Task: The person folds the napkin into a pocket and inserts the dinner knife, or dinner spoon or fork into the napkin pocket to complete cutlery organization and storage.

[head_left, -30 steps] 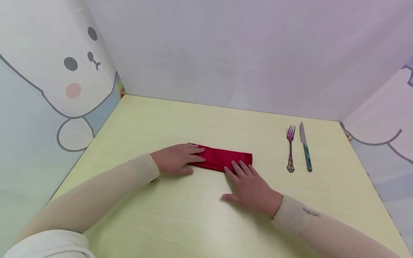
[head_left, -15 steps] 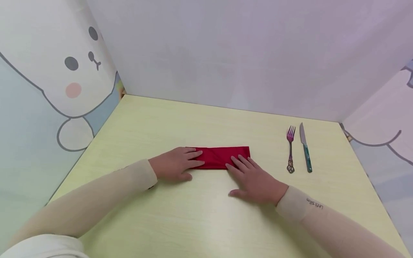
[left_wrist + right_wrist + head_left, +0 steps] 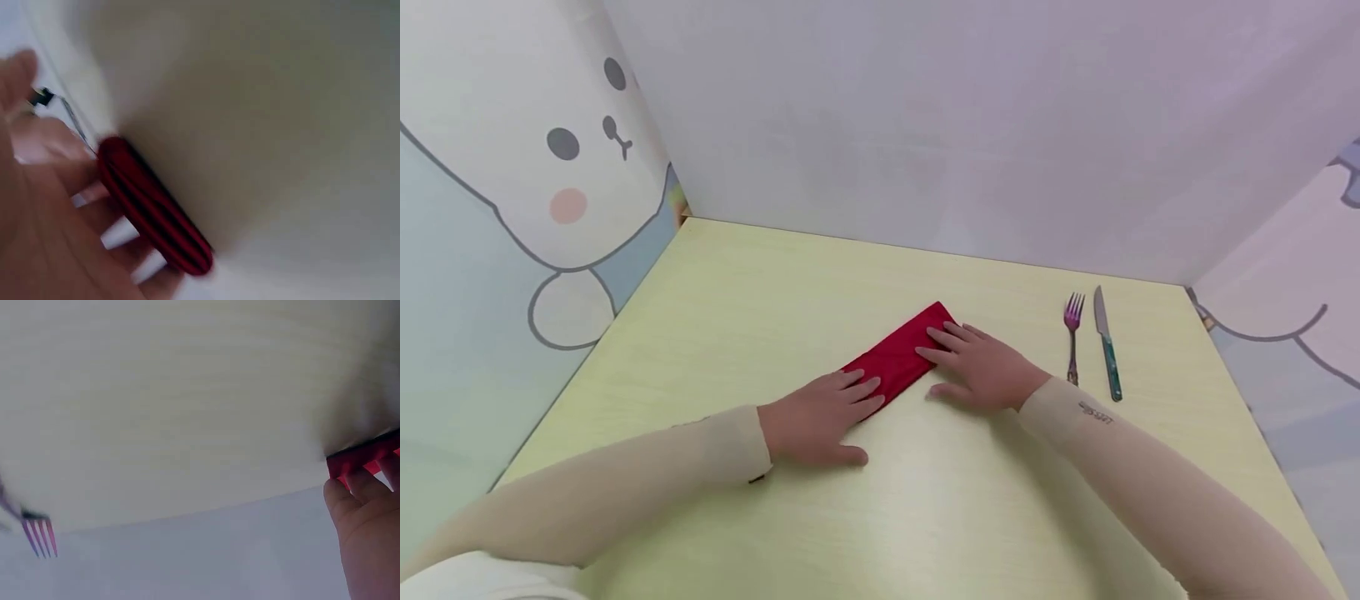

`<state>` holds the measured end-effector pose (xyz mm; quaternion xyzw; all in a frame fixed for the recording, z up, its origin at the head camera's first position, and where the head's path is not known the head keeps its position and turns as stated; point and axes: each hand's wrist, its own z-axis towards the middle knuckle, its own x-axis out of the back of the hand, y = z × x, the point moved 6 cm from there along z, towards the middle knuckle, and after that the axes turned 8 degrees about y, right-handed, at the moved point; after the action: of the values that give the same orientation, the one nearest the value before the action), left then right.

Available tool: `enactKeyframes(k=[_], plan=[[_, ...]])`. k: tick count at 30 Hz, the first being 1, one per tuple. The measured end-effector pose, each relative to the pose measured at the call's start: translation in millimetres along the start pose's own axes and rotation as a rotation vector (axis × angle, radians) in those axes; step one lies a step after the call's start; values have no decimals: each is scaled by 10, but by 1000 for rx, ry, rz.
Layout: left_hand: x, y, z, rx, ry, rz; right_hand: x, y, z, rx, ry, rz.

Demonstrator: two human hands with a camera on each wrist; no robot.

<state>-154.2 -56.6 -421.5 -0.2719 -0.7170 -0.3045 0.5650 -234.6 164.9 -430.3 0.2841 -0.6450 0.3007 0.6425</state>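
Note:
A red cloth (image 3: 891,357), folded into a flat strip, lies slantwise on the table, its far end toward the right. On its near left end rest the straight, spread fingers of my left hand (image 3: 823,421), the thumb apart from the cloth on the table side. My right hand (image 3: 985,367) lays its extended fingers on the far right end. In the left wrist view the folded layers of the cloth (image 3: 156,209) show at its end, beside the fingers. The right wrist view catches only a corner of the cloth (image 3: 359,456) over the fingertips.
To the right a fork (image 3: 1073,321) and a green-handled knife (image 3: 1107,346) lie side by side; my right sleeve covers the fork's handle end. The pale table (image 3: 760,283) meets a light curtain (image 3: 925,125) at the back, with printed cloth walls at both sides.
The red cloth has turned from lying nearly crosswise to slanting, its right end going away and its left end coming nearer. My right hand moved forward with it, my left hand back.

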Motion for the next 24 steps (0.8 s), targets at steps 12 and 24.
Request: enactKeyframes(k=[12, 24], plan=[[53, 459, 129, 65, -9, -140, -36, 4, 355, -71, -1, 92], [148, -152, 232, -176, 116, 5, -29, -117, 81, -2, -15, -29]])
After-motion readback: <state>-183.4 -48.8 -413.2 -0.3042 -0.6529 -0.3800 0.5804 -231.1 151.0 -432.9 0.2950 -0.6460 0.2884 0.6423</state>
